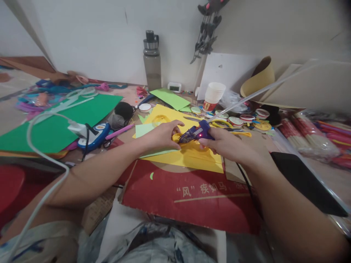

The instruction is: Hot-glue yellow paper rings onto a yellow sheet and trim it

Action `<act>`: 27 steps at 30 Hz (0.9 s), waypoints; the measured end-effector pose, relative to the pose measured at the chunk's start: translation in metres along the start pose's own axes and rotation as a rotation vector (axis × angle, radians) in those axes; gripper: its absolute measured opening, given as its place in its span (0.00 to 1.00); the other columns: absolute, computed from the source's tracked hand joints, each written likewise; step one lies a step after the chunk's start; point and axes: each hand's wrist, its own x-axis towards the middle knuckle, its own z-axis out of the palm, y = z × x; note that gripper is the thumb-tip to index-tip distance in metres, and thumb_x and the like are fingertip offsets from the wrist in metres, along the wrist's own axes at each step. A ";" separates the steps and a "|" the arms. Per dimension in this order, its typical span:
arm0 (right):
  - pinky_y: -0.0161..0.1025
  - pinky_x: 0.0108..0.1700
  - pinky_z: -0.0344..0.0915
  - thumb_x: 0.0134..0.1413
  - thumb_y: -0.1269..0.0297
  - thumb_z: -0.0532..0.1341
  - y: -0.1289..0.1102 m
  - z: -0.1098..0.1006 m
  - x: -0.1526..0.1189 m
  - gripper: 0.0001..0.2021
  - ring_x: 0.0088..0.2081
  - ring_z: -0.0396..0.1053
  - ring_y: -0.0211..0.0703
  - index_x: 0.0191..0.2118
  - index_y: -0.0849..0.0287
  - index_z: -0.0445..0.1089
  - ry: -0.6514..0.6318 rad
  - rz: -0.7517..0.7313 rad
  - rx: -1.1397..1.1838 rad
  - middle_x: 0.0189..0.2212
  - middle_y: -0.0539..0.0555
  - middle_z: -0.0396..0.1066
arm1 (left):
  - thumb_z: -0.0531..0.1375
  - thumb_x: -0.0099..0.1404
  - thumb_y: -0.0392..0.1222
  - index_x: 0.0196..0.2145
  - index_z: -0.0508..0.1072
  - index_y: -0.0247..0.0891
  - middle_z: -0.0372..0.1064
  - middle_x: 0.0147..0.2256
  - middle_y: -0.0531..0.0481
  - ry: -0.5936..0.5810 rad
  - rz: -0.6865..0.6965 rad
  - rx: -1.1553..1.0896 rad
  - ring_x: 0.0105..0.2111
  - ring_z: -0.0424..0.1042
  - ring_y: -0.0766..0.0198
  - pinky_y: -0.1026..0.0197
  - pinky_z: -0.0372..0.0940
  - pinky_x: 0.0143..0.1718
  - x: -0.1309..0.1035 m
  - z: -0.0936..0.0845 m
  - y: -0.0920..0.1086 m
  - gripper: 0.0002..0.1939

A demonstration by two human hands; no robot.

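My right hand (pixel 226 143) is wrapped round a dark blue hot glue gun (pixel 194 133) with a small red light lit on its side. A long clear glue stick (pixel 260 93) runs out of its back, up and to the right. The gun's nozzle points left, at a small yellow piece (pixel 176 137) pinched in my left hand (pixel 161 138). My left fingers partly hide that piece, so its shape is unclear. Beneath both hands lie yellow paper sheets (pixel 203 165), with a pale green sheet (pixel 144 130) at their left.
A red cardboard box (pixel 192 210) supports the papers. Scissors (pixel 222 123), paper cups (pixel 214 95), and several small round tubs crowd the back. Green sheets (pixel 33 128) and a white cable (pixel 52 155) lie left; a black phone-like slab (pixel 304 182) lies right. A bottle (pixel 152 67) stands by the wall.
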 end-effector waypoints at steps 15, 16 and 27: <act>0.39 0.41 0.65 0.59 0.60 0.60 0.007 -0.013 -0.001 0.11 0.40 0.71 0.47 0.42 0.60 0.74 -0.013 -0.044 -0.056 0.41 0.57 0.78 | 0.69 0.50 0.39 0.61 0.62 0.40 0.75 0.52 0.42 -0.112 0.060 -0.073 0.52 0.73 0.54 0.55 0.65 0.50 0.001 -0.007 -0.006 0.41; 0.40 0.41 0.65 0.59 0.60 0.60 0.008 -0.014 -0.002 0.11 0.40 0.71 0.48 0.42 0.60 0.74 0.000 -0.042 -0.068 0.41 0.57 0.78 | 0.68 0.50 0.39 0.61 0.62 0.41 0.75 0.53 0.42 -0.115 0.064 -0.080 0.52 0.73 0.54 0.55 0.65 0.50 0.001 -0.008 -0.007 0.41; 0.38 0.41 0.64 0.60 0.61 0.59 0.004 -0.018 -0.005 0.09 0.40 0.72 0.48 0.39 0.60 0.74 0.052 -0.011 -0.136 0.40 0.57 0.78 | 0.69 0.52 0.47 0.61 0.65 0.36 0.72 0.53 0.40 0.011 -0.001 0.011 0.51 0.73 0.50 0.53 0.66 0.53 -0.005 0.004 0.011 0.40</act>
